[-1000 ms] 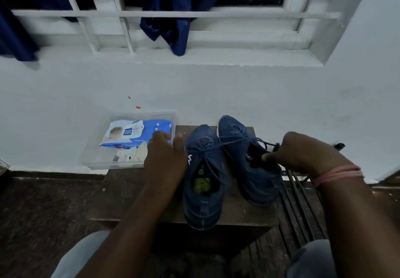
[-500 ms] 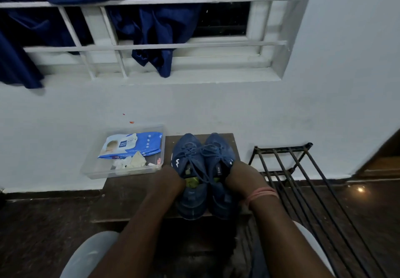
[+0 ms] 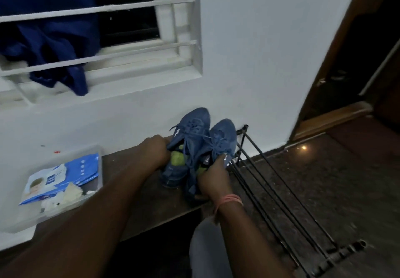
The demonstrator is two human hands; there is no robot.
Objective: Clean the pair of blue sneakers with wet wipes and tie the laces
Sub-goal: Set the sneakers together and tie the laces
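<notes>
- Head view: two blue sneakers (image 3: 195, 145) with tied blue laces and green insoles are tilted, toes up, over the right end of a dark wooden bench (image 3: 138, 200).
- The left hand (image 3: 154, 151) grips the left sneaker; the right hand (image 3: 213, 178) grips the right one.
- One wet wipes pack (image 3: 62, 178) lies in one clear tray (image 3: 26, 223) at the left, well apart from the sneakers.

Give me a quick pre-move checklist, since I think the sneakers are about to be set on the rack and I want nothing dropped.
1. Left hand grips the left sneaker: ok.
2. Right hand grips the right sneaker: ok.
3. Laces tied on both: cannot tell, too blurred.
4. Metal shoe rack beside the wooden bench, bars bare where seen: ok.
5. Wet wipes pack lying in its clear plastic tray, away from the sneakers: ok.
</notes>
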